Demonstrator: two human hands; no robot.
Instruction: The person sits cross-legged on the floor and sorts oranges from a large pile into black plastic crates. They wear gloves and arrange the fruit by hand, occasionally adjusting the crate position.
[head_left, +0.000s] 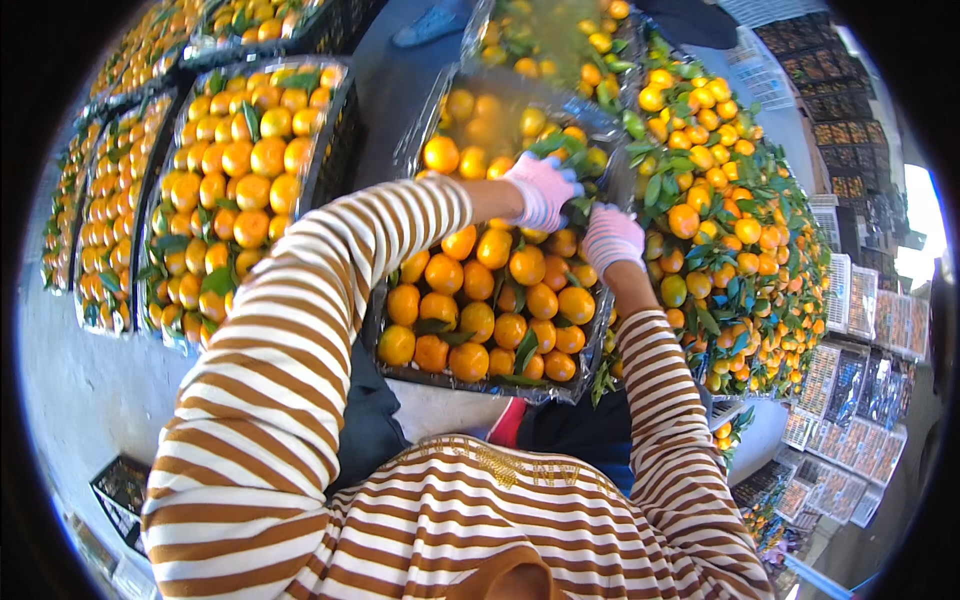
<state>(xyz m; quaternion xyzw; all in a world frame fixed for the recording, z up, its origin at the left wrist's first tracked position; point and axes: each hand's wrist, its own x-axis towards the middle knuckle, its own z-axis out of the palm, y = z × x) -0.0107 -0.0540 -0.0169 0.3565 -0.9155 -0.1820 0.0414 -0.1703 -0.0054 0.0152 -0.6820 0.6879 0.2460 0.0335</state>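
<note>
In front of me stands a dark crate (544, 391) lined with clear plastic, packed with rows of orange mandarins (478, 321) and some green leaves. My left hand (541, 191), in a pink-and-white striped knit glove, is bent over the crate's far right part. Green leaves (564, 146) lie against its fingers. Close beside it, my right hand (615, 236) in a matching glove is at the crate's right side, with its fingertips among dark leaves. The fingers of both hands are partly hidden, so what they grip cannot be told.
A large heap of leafy mandarins (682, 222) adjoins the crate on the right. Filled crates (328, 161) stand in rows at left. Beyond is another fruit-filled crate, partly blurred, and someone's shoe (429, 27). Stacked crates (847, 289) line the far right. A black crate (124, 487) sits lower left.
</note>
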